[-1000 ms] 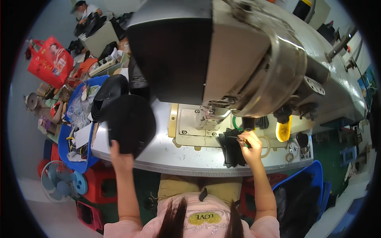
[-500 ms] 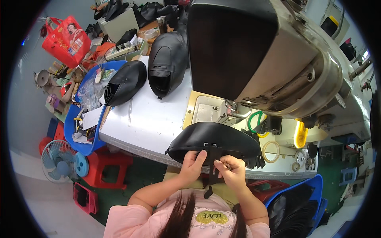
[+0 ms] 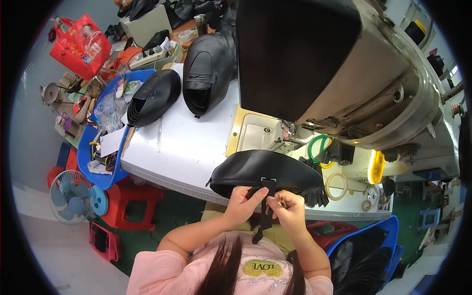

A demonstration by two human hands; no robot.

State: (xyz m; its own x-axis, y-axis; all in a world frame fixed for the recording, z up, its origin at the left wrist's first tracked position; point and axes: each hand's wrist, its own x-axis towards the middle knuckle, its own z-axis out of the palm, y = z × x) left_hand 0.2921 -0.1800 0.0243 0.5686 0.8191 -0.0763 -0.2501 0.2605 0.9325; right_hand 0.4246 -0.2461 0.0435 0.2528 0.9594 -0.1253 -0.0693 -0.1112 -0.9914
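Note:
A black leather shoe upper (image 3: pixel 255 164) lies at the table's front edge, its curved side away from me. From its near side a black strap (image 3: pixel 266 216) hangs toward my lap, and a small silver rectangular buckle (image 3: pixel 268 180) shows at the strap's top. My left hand (image 3: pixel 242 202) is closed on the upper's near edge, its thumb pressed on the strap. Close beside it, my right hand (image 3: pixel 288 210) pinches at the strap. A small dark metal thing shows between the right fingers; its kind is mostly hidden.
Right above the upper stands a large sewing machine (image 3: pixel 295 59). Stacked black shoe uppers (image 3: pixel 206 69) sit on the white table (image 3: pixel 182 142). A cluttered blue bin (image 3: pixel 86 164), red stool (image 3: pixel 132 206) and fan (image 3: pixel 71 196) are left; another blue bin (image 3: pixel 393 231) holds black pieces at right.
My left thumb has moved right onto the strap. The strap has swung out and shows more of its length, and the buckle sits slightly farther right. The view has shifted a little.

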